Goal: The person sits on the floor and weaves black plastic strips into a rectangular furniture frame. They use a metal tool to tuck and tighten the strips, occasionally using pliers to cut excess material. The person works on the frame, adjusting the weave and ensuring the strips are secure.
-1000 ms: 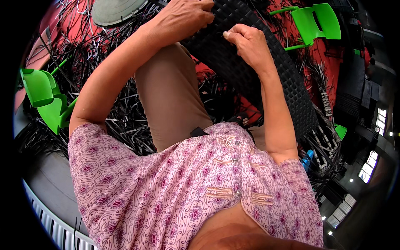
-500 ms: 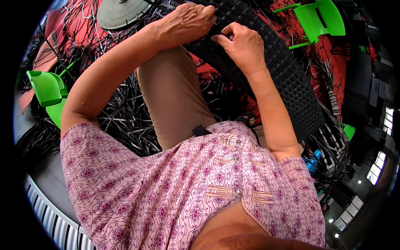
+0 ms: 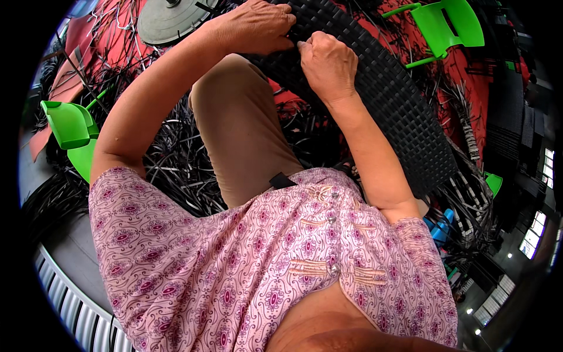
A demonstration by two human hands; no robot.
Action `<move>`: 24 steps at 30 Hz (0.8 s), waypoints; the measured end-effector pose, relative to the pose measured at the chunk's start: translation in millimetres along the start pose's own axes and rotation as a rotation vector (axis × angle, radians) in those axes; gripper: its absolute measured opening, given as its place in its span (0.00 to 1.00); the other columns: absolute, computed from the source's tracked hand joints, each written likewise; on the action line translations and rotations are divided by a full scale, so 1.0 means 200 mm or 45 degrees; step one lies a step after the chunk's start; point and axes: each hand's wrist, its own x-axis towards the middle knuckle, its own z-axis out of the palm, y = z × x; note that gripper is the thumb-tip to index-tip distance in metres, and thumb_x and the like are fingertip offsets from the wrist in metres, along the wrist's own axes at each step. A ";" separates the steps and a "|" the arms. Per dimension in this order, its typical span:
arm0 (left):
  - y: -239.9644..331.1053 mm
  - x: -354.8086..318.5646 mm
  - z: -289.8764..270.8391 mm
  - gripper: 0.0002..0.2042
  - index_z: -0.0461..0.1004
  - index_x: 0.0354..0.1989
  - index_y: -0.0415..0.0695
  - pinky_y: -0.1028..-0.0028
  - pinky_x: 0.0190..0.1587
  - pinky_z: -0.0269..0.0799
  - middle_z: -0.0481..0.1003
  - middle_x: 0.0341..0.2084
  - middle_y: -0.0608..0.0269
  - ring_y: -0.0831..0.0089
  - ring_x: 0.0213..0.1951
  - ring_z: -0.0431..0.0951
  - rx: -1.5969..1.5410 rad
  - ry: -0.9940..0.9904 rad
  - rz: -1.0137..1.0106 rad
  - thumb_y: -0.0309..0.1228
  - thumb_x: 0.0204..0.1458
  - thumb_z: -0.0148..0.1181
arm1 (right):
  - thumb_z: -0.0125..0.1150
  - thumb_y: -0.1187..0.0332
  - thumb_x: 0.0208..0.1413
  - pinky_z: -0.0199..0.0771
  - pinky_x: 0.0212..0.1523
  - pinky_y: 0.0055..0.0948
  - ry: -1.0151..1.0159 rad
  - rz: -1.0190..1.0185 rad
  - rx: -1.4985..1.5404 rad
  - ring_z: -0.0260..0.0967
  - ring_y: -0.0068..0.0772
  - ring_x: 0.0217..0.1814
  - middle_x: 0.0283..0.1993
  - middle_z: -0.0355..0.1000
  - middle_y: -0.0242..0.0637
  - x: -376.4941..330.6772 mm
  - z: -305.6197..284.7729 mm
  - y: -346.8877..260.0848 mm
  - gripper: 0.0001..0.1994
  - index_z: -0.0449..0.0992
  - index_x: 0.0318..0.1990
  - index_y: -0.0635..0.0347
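Observation:
A long black panel (image 3: 387, 100) woven from flat strips slants across the far middle, past my raised knee (image 3: 231, 111). My left hand (image 3: 255, 26) lies against its near left edge, with fingers bent inward over the weave. Close to its right, my right hand (image 3: 329, 67) is closed above the panel, thumb and forefinger pressed together toward the left hand. What lies in that pinch is too small and dark to make out. A narrow gap separates the two hands, and the woven surface shows between them.
Loose black strips (image 3: 182, 158) cover the red floor (image 3: 281, 100) around my legs. A round grey base (image 3: 170, 23) stands at the far left. Green plastic chairs (image 3: 454, 26) (image 3: 67, 126) flank the panel. Something blue (image 3: 443, 227) sits by my right elbow.
My right hand has moved left and slightly nearer me, and its fingers have closed tighter. My left hand has shifted slightly left, its fingers turned down toward the weave.

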 end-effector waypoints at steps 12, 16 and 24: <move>0.06 0.07 -0.03 0.13 0.78 0.28 0.40 0.57 0.37 0.73 0.77 0.28 0.51 0.53 0.33 0.79 -0.048 -0.117 -0.328 0.39 0.49 0.63 | 0.58 0.65 0.55 0.79 0.34 0.48 -0.126 0.078 -0.123 0.78 0.53 0.29 0.26 0.77 0.50 0.03 -0.01 -0.01 0.11 0.76 0.25 0.62; -0.10 -0.02 0.00 0.14 0.77 0.29 0.39 0.56 0.35 0.72 0.76 0.27 0.49 0.52 0.31 0.78 -0.447 0.207 -0.290 0.40 0.53 0.63 | 0.60 0.62 0.57 0.77 0.37 0.47 -0.104 0.091 0.032 0.78 0.54 0.33 0.29 0.78 0.48 0.01 -0.03 -0.01 0.13 0.77 0.26 0.62; -0.23 -0.26 -0.04 0.12 0.78 0.36 0.38 0.75 0.36 0.68 0.72 0.28 0.65 0.79 0.32 0.71 -0.667 0.424 -0.577 0.36 0.58 0.64 | 0.61 0.61 0.59 0.76 0.38 0.47 -0.151 0.145 0.082 0.77 0.53 0.34 0.31 0.79 0.45 0.02 -0.04 -0.02 0.14 0.77 0.28 0.62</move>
